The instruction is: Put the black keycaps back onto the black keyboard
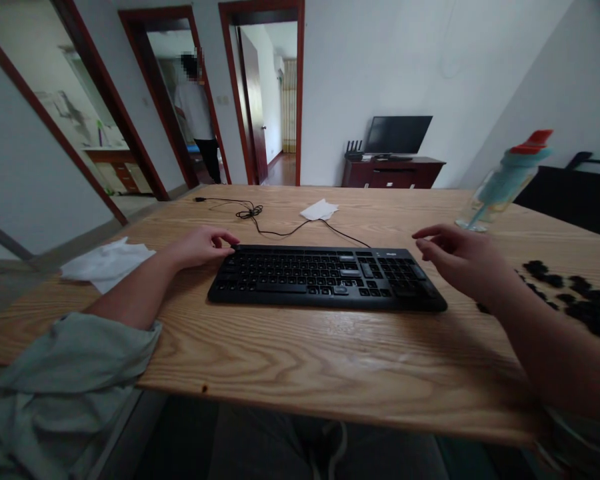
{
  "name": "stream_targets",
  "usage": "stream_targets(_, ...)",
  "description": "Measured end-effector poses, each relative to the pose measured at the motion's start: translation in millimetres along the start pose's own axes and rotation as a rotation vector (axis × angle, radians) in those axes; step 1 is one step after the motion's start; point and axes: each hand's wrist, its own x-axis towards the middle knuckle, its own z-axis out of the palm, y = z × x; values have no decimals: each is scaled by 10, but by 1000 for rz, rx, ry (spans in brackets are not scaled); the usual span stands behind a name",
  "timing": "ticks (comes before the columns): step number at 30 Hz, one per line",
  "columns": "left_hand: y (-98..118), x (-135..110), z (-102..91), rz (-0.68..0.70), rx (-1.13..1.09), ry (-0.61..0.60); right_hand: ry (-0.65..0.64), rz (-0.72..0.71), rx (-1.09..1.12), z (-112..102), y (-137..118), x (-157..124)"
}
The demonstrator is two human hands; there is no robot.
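A black wired keyboard (325, 277) lies flat on the wooden table (300, 353) in front of me. My left hand (203, 245) rests on the table with its fingertips touching the keyboard's far left corner. My right hand (453, 260) hovers just above the keyboard's right end, fingers loosely curled and apart, holding nothing. Several loose black keycaps (575, 300) lie in a scattered pile on the table to the right of my right hand. The keyboard's black cable (280, 230) runs back across the table to a small coil.
A white tissue (107, 263) lies at the table's left edge and another (320, 210) behind the keyboard. A teal bottle with a red cap (505, 180) stands at the back right. A person (197, 117) stands in a doorway. A monitor (397, 137) sits on a low cabinet.
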Motion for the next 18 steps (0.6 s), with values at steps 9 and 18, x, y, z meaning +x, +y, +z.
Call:
stream_targets(9,-74,47,24,90,-16,1,84,56,18,-51,-81,-18)
stream_targets(18,-34,13,24,22,11,0,54,58,11,-39,-52,-34)
